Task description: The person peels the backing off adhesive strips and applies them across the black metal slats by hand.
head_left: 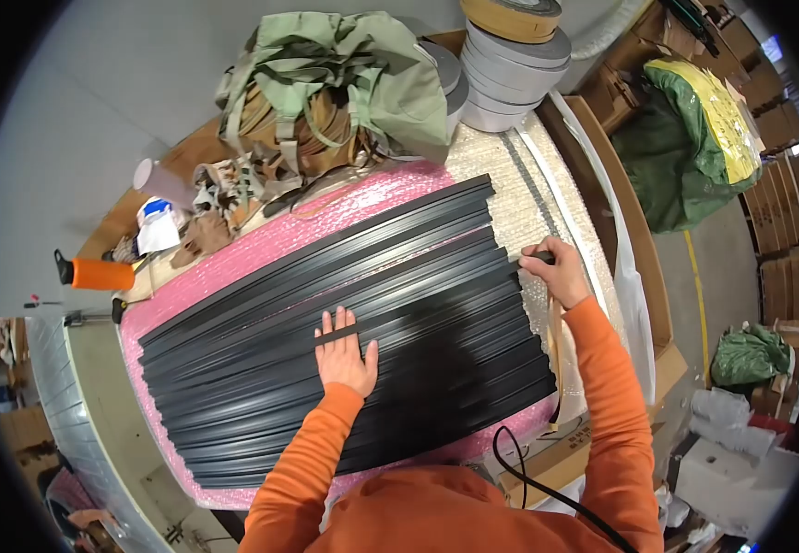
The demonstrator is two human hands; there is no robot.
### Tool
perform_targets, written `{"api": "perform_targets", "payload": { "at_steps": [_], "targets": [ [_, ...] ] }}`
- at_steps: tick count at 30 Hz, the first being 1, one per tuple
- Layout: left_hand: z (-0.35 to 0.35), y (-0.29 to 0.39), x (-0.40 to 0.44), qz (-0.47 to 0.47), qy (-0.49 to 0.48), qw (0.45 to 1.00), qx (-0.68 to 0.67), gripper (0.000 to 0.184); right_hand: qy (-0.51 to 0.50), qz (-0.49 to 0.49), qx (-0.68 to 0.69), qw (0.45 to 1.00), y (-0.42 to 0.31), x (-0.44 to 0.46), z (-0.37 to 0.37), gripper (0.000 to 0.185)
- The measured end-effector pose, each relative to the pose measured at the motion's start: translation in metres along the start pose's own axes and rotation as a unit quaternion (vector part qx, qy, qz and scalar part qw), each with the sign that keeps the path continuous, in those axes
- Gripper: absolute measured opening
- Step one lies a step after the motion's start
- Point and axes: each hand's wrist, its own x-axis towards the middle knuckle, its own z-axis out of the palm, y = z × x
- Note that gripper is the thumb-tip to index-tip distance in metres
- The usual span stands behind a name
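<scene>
Long black ribbed profiles point(261, 387) lie side by side on pink bubble wrap point(390, 189). My left hand point(342, 355) rests flat on them near the middle, fingers stretched out. A narrow black strip point(436, 301) crosses over those fingers and runs up to the right along the profiles. At the profiles' right end, my right hand point(561, 275) is closed in a pinch on the strip's end. Whether the strip is stuck to the profile beneath cannot be made out.
Behind the profiles sit a green bag point(353, 74), stacked tape rolls point(517, 69), an orange bottle point(102, 273) and a pinkish cup point(161, 181). A cardboard edge point(634, 240) borders the right side. A black cable point(547, 488) loops near my body.
</scene>
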Motion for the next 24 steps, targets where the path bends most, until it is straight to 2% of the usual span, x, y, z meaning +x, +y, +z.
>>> {"api": "perform_targets", "payload": {
  "at_steps": [4,7,8,15,19,21,24],
  "targets": [
    [-0.004,0.000,0.004,0.001,-0.016,1.000,-0.013,0.064,0.049,0.032,-0.005,0.998,0.027,0.019,0.022,0.022],
    [-0.007,0.002,0.007,-0.003,-0.032,0.999,-0.027,0.064,0.048,0.067,-0.046,0.996,0.036,0.026,0.032,0.021],
    [-0.007,0.002,0.008,-0.004,-0.034,0.999,-0.029,0.065,0.055,0.074,-0.020,0.996,0.036,0.027,0.036,0.019],
    [-0.006,-0.001,0.009,-0.006,-0.027,1.000,-0.012,0.065,0.019,0.102,0.071,0.992,0.036,0.033,0.030,0.020],
    [-0.010,-0.008,0.003,0.043,-0.017,0.995,-0.085,0.055,-0.001,0.130,0.111,0.985,0.031,0.036,0.029,0.025],
    [-0.006,-0.015,-0.008,0.073,-0.024,0.991,-0.111,0.053,-0.014,0.121,0.082,0.989,0.040,0.038,0.024,0.027],
    [-0.008,-0.023,-0.020,0.050,0.039,0.993,-0.101,0.053,-0.022,0.142,0.071,0.987,0.042,0.039,0.023,0.029]
  ]
}}
